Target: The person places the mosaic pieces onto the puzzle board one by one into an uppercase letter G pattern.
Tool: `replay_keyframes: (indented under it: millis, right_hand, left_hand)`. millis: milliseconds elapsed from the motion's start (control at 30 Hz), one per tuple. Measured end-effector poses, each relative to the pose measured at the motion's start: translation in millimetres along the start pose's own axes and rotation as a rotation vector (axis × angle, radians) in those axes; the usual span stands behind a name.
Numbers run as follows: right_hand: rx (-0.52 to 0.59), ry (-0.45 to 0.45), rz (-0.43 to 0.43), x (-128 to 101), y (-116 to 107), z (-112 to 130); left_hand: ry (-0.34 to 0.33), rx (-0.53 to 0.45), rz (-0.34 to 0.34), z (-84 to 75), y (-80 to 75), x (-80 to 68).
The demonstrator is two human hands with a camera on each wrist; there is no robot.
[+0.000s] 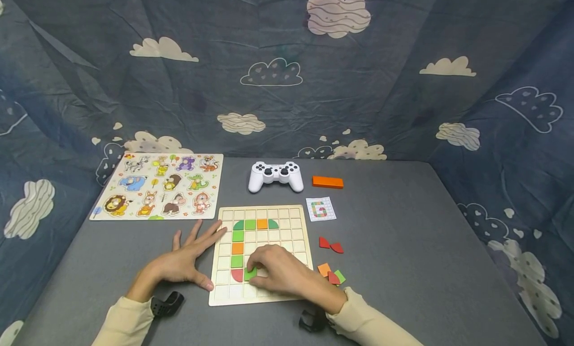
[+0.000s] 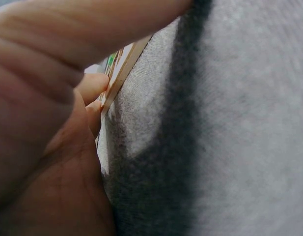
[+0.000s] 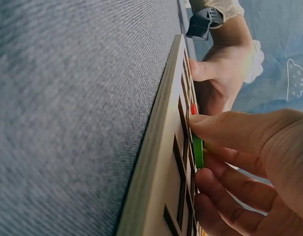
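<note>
A wooden grid board lies on the table. Set in its cells, green and orange squares run across the top and down the left side, with dark green rounded pieces at the top ends and a red rounded piece at the lower left. My right hand pinches a green square tile between thumb and fingers, beside that red piece and low over the cells. With fingers spread, my left hand rests along the board's left edge, its thumb at the lower left corner.
Loose red pieces and a small pile with an orange tile lie right of the board. Above them are a pattern card and an orange block. A white game controller and an animal puzzle sit behind.
</note>
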State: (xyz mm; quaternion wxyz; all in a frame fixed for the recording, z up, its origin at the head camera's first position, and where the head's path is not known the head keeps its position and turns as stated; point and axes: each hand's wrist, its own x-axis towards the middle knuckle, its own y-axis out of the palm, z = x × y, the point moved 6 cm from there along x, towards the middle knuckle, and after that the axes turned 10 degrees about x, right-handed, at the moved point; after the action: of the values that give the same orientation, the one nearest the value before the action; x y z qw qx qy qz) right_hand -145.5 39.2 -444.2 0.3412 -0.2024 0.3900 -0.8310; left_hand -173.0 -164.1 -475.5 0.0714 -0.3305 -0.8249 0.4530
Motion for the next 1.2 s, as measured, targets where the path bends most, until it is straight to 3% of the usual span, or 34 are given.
replay_keyframes:
  millis: [933, 1200]
  right_hand:
    - [0.008, 0.001, 0.041, 1.9, 2.8, -0.4]
    - [-0.018, -0.039, 0.053, -6.7, -2.5, 1.1]
  left_hand:
    - [-0.008, -0.003, 0.001, -2.0, -1.5, -0.8]
    - [-0.004, -0.003, 0.003, -1.3, -1.0, -0.4]
